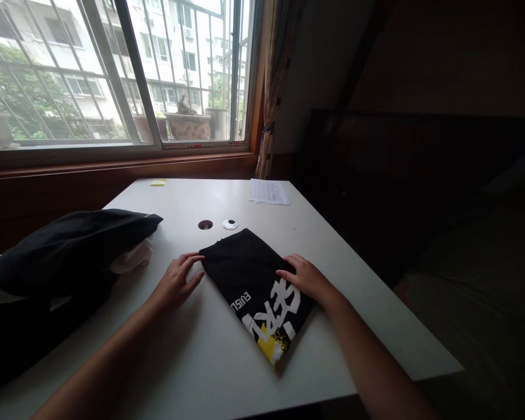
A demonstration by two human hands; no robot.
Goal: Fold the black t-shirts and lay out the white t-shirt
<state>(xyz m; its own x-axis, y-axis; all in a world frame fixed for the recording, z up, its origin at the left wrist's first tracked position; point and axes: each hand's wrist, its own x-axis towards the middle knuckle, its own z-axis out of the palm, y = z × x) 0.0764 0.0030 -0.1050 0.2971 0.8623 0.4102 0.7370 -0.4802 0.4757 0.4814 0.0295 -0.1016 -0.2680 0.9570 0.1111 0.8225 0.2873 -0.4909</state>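
A black T-shirt [245, 262] with white lettering and a yellow patch lies folded into a compact rectangle on the white table [184, 373], turned at an angle to me. At its left corner is my left hand [177, 283], fingers apart, the fingertips touching the cloth's edge. My right hand [304, 277] rests on the opposite edge, fingers stretched over the fabric near the white letters. Neither hand grips the shirt.
To the left, a heap of dark clothes [70, 251] covers the table's side. Papers [269, 192] and yellow sticky notes [158, 182] lie at the far edge. A cable hole [205, 224] and its round cover [230, 224] sit beyond the shirt. Behind is a barred window [192, 76].
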